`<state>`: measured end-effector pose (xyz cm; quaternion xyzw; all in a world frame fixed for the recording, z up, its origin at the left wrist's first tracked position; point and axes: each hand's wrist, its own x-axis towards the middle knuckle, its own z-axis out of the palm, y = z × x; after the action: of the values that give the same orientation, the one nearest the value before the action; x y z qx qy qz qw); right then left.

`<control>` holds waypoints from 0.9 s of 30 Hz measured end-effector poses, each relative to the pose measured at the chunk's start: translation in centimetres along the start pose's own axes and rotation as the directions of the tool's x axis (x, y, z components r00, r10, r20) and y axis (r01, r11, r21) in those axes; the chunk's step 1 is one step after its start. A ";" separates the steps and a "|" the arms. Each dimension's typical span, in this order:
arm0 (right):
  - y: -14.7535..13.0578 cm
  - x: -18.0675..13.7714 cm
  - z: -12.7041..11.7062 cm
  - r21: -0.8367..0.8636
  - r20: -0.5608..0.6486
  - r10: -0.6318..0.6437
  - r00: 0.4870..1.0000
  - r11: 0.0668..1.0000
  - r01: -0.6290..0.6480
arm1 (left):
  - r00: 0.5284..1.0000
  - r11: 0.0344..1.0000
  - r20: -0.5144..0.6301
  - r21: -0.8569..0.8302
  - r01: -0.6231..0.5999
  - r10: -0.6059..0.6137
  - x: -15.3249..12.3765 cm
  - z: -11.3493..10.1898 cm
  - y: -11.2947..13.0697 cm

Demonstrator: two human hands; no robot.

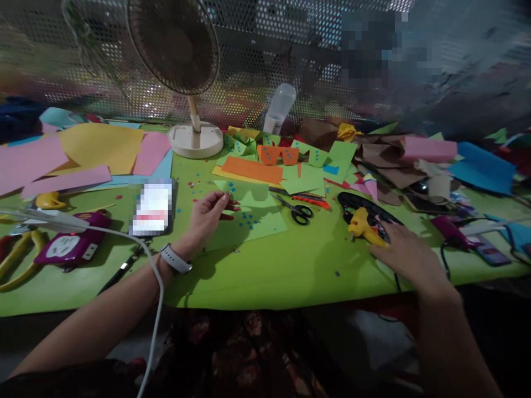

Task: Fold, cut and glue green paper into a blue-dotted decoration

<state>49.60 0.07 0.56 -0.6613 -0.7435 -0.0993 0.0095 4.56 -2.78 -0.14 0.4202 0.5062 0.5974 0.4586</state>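
My left hand [209, 216], with a pale watch strap at the wrist, is closed in a pinch at the edge of a light green paper glasses cutout [255, 192] that bears blue dots. Below it lies a light green sheet [265, 221] scattered with small blue paper bits. On the right, my right hand [409, 251] is wrapped round the handle of a yellow hot glue gun [363, 225], its nozzle pointing left. The glue gun is over a black oblong tray [352, 200]. Black-handled scissors [299, 212] lie between my hands, beside an orange cutter [311, 201].
Orange dotted paper glasses [277, 155] stand behind. A fan [197, 138] and a clear bottle [280, 108] are at the back. Left are a phone [152, 207], a purple device [74, 240] and a white cable [160, 287]. Coloured paper [99, 146] covers both sides.
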 end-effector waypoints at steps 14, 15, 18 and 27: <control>-1.7 0.1 1.7 0.237 -0.344 0.200 0.917 0.964 -0.121 | 1.000 1.000 0.017 -0.023 0.013 -0.013 -0.1 -0.1 0.1; -2.2 0.1 1.2 0.357 -0.342 0.267 0.901 0.924 -0.138 | 1.000 1.000 0.020 -0.022 0.013 -0.013 -0.1 0.0 0.1; -4.6 0.7 -0.7 0.804 -0.161 0.405 0.900 0.583 -0.118 | 0.999 1.000 0.030 -0.010 0.014 -0.013 -0.1 0.0 0.2; -17.9 3.6 -4.1 0.992 0.115 -0.380 0.918 -0.002 -0.125 | 0.999 1.000 0.029 0.011 0.021 -0.022 -0.3 -0.2 0.3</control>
<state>31.04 1.05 2.68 -0.3933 -0.6410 0.5720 0.3275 4.38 -3.11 0.14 0.4259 0.5071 0.5836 0.4701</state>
